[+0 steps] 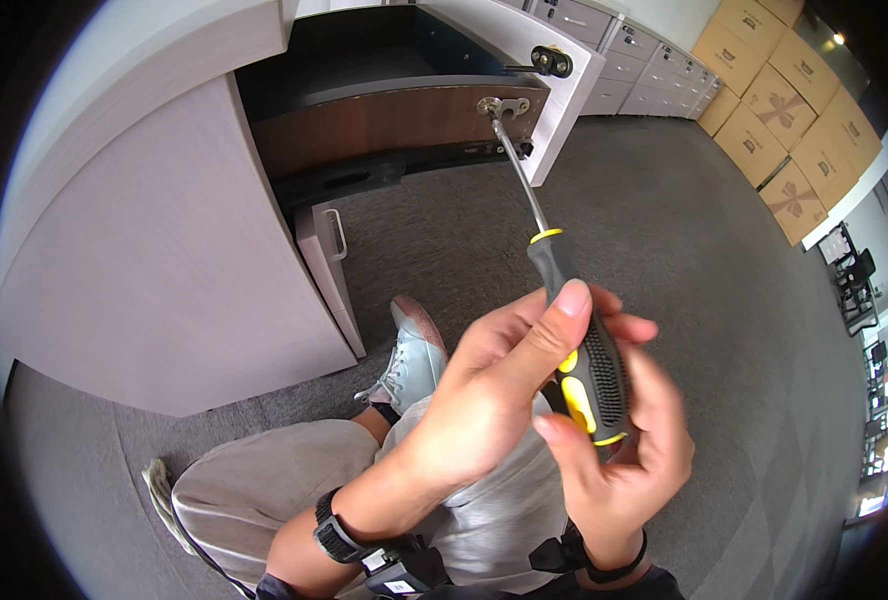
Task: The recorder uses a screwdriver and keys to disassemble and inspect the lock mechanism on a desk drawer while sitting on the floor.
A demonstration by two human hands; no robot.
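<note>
A screwdriver (599, 375) with a black and yellow handle runs up to a metal fitting (512, 106) on the brown board (364, 125) of an open pale desk drawer, its tip at the fitting. My left hand (499, 390) grips the handle from the left, thumb along its top. My right hand (624, 480) curls round the handle's rear end, fingers slightly blurred. A black fitting (554, 62) sits on the drawer's pale end panel (562, 120), and a black rail (434, 158) runs below the board.
The pale desk side (144, 260) fills the left, beside a small cabinet (329, 270). My shoe (414, 360) and legs rest on grey carpet (724, 350). Drawer cabinets (634, 65) stand behind, with stacked cardboard boxes (779, 110) at the upper right and chairs (854, 280) farther right.
</note>
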